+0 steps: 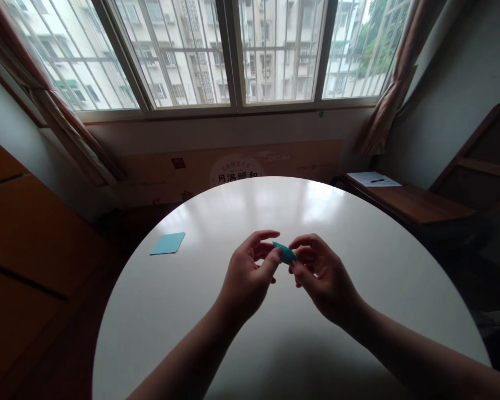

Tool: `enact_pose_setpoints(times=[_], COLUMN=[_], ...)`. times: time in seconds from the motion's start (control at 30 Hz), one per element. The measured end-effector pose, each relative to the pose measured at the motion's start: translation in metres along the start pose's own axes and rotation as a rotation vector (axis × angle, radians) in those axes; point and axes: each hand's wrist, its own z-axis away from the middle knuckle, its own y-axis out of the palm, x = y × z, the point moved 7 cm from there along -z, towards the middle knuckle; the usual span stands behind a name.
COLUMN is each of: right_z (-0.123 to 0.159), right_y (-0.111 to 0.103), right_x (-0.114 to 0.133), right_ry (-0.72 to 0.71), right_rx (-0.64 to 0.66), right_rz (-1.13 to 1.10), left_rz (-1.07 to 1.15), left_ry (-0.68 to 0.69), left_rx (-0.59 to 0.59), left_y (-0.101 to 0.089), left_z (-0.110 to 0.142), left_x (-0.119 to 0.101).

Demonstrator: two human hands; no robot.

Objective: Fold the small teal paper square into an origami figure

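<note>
Round white table (183, 311) before barred windows (281, 50); teal paper (286, 254) between both hands (245, 278)

Hands (246, 275) (328, 283) close together, fingers (261, 236) curled, forearms (191, 353) angled inward.

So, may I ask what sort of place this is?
Probably a room in a home: a round white table stands near a wide window, with long curtains gathered at its sides and what look like apartment buildings outside.

- We see a smooth, glossy tabletop (162, 328).
- We take the teal piece (285, 254) for matt paper.
- We see creased cloth in the curtain (377, 130).
</note>
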Motion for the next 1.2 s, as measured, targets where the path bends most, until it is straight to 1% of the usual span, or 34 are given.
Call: enact_pose_setpoints(times=[0.07, 0.13, 0.27, 0.5, 0.7, 0.83, 0.93, 1.0, 1.13, 1.2], right_z=[0.0, 0.0, 0.002, 0.002, 0.003, 0.004, 0.004, 0.004, 0.005, 0.005], right_y=[0.0, 0.001, 0.003, 0.004, 0.002, 0.0, -0.002, -0.003, -0.003, -0.003], right_x=[0.001, 0.003, 0.006, 0.01, 0.014, 0.013, 0.011, 0.01, 0.014, 0.016], right_ry=[-0.013, -0.028, -0.065, -0.123, -0.155, -0.154, -0.135, -0.131, -0.16, -0.174], right_rx=[-0.001, 0.003, 0.005, -0.016, -0.041, -0.06, -0.088, -0.095, -0.076, -0.072], right_rz=[0.002, 0.002, 0.033, 0.079, 0.104, 0.1, 0.084, 0.068, 0.078, 0.104], left_rz=[-0.01, 0.02, 0.138, 0.222, 0.285, 0.31, 0.295, 0.296, 0.308, 0.302], left_ry=[0.006, -0.002, -0.042, -0.095, -0.126, -0.097, -0.089, -0.129, -0.242, -0.247], left_rx=[0.031, 0.033, -0.01, -0.097, -0.103, -0.108, -0.078, -0.033, 0.104, 0.12], left_y=[0.003, 0.005, 0.005, 0.0, 0.0, -0.002, -0.002, 0.001, 0.012, 0.013], left_z=[0.001, 0.002, 0.002, 0.003, 0.004, 0.004, 0.004, 0.003, 0.002, 0.002], left_x=[-0.001, -0.001, -0.002, 0.0, 0.003, 0.004, 0.003, 0.006, 0.012, 0.011])
